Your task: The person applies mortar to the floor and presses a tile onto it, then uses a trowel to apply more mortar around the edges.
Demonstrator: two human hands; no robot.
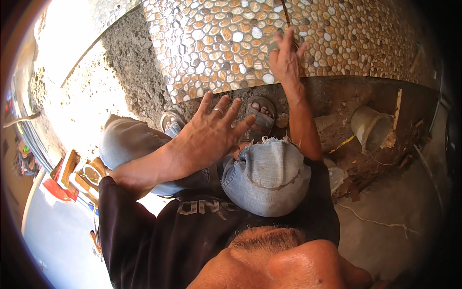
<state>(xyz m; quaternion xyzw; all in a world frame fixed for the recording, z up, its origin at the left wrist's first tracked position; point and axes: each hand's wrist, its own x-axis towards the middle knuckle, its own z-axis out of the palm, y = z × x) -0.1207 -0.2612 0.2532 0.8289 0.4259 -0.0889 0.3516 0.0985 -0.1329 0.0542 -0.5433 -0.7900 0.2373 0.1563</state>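
Note:
My right hand (pixel 288 60) reaches forward over pebble-patterned tiles, its fingers spread and slightly blurred. It is at the narrow joint between the left tile (pixel 211 55) and the right tile (pixel 358 48); whether the palm presses down I cannot tell. Something greyish shows by its fingers, too unclear to name. My left hand (pixel 204 130) hangs in front of my knees, back upward, fingers apart and a ring on one of them. Nothing shows in its grasp. Below the tiles' near edge are my sandalled feet (pixel 262 113).
Rough grey mortar (pixel 132 53) lies left of the tiles, partly in glaring sunlight. At the right, a dirty bucket (pixel 370 129) lies tipped on brown soil beside a wooden stick (pixel 398 108). A string (pixel 373 220) trails on the floor. Red-and-wood tools (pixel 60 185) lie at the left.

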